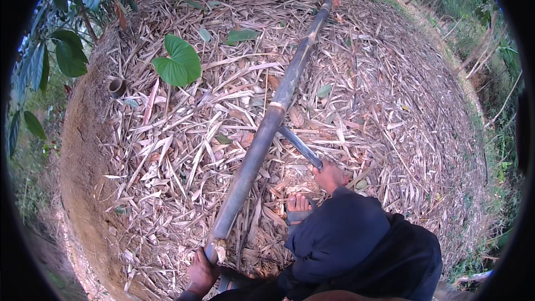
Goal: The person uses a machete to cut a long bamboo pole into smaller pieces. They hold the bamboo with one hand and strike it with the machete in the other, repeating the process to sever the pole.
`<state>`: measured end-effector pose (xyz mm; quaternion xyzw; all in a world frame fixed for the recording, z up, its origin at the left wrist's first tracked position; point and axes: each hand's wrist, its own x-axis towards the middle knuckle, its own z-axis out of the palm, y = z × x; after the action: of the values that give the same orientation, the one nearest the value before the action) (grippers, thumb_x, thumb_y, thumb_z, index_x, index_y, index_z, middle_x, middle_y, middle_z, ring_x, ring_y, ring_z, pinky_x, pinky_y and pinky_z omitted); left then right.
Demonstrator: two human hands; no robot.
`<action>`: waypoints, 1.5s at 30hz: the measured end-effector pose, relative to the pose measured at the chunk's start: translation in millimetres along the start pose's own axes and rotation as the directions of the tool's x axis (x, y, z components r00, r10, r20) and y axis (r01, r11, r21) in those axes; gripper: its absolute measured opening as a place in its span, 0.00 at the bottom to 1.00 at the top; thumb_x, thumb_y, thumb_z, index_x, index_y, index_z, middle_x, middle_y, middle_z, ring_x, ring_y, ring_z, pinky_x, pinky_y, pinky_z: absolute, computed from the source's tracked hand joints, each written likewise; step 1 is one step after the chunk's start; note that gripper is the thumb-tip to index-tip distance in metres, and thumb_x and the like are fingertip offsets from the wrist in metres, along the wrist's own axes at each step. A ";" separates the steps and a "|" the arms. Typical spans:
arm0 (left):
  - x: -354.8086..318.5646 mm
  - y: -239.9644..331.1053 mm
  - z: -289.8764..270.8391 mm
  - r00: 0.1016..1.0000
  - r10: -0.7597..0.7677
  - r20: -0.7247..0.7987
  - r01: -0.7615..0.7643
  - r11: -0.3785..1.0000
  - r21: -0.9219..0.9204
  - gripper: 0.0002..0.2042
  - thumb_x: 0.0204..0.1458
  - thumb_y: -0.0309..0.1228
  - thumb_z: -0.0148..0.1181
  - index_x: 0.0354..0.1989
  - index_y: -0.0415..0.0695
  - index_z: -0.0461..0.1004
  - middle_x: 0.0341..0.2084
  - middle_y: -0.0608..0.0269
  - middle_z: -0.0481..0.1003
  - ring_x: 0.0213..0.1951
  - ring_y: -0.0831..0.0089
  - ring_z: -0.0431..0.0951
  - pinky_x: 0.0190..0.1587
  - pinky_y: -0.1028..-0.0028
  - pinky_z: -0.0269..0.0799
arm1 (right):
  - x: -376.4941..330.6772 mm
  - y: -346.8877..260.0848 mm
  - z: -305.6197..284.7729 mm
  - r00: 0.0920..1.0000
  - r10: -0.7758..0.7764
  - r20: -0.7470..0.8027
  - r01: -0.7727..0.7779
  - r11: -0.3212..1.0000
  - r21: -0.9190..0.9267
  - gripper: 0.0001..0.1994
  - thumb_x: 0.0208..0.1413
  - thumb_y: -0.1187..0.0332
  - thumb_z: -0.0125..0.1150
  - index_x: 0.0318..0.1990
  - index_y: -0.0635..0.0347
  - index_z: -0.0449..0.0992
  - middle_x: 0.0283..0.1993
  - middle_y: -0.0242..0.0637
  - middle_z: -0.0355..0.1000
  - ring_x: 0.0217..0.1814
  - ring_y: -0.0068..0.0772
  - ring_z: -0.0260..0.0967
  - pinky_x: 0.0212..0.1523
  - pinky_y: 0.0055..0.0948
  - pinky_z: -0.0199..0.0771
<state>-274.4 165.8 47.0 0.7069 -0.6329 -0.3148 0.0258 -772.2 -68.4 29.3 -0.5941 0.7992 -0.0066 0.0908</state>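
Note:
A long dark bamboo pole point(259, 150) runs from the bottom left to the top of the view, lying over dry leaves. Its near end is cut, with pale splintered wood point(220, 249) showing. My left hand point(202, 273) is closed around that near end, low in the picture. In the fist of my right hand point(330, 177) is a machete point(301, 147) with a long grey blade. The blade points up and left, and its tip reaches the pole's right side; part of the tip may be hidden under the pole. The handle is covered by my fingers.
Dry bamboo leaves point(390, 134) cover the ground. My sandalled foot point(300, 206) is near the machete. A large green leaf point(177, 62) and a short hollow stump point(117, 87) stand left of the pole. A bare earth edge point(83, 173) curves along the left; shrubs surround the area.

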 end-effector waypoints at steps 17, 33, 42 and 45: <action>2.9 11.6 -40.6 0.998 -0.017 0.064 0.026 0.989 -0.144 0.41 0.34 0.36 0.77 0.60 0.39 0.65 0.28 0.37 0.79 0.32 0.39 0.82 0.36 0.50 0.78 | -25.0 -72.3 -22.2 0.895 -0.359 -0.264 0.436 0.828 0.352 0.15 0.56 0.58 0.70 0.40 0.60 0.76 0.24 0.40 0.75 0.25 0.46 0.76 0.26 0.42 0.75; 5.1 8.0 -36.0 0.997 -0.036 0.061 0.044 0.990 -0.133 0.43 0.33 0.35 0.79 0.61 0.37 0.63 0.27 0.38 0.79 0.31 0.39 0.82 0.36 0.50 0.78 | 82.6 -93.1 -104.2 0.683 -0.728 0.054 0.723 0.664 -0.190 0.15 0.55 0.58 0.67 0.38 0.63 0.76 0.26 0.51 0.76 0.30 0.55 0.77 0.33 0.49 0.74; 5.7 5.1 -31.7 0.996 -0.038 0.080 0.047 0.993 -0.106 0.46 0.30 0.35 0.81 0.62 0.37 0.62 0.30 0.40 0.79 0.33 0.41 0.82 0.37 0.53 0.78 | 101.7 -63.0 -94.3 0.796 -0.605 -0.008 0.598 0.790 -0.135 0.18 0.58 0.55 0.63 0.37 0.65 0.78 0.30 0.53 0.78 0.33 0.57 0.78 0.39 0.53 0.78; 11.2 9.5 -29.2 0.994 -0.027 0.110 0.043 0.989 -0.145 0.47 0.30 0.35 0.82 0.62 0.37 0.62 0.29 0.41 0.79 0.33 0.41 0.82 0.36 0.53 0.78 | 121.8 -53.6 -91.1 0.979 -0.198 -0.047 0.199 0.980 0.018 0.21 0.55 0.51 0.66 0.43 0.62 0.77 0.29 0.48 0.78 0.34 0.54 0.80 0.38 0.52 0.78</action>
<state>-268.8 143.2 69.8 0.6961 -0.5958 -0.3987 0.0379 -769.2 -208.8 108.5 -0.6694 0.7378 -0.0380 0.0785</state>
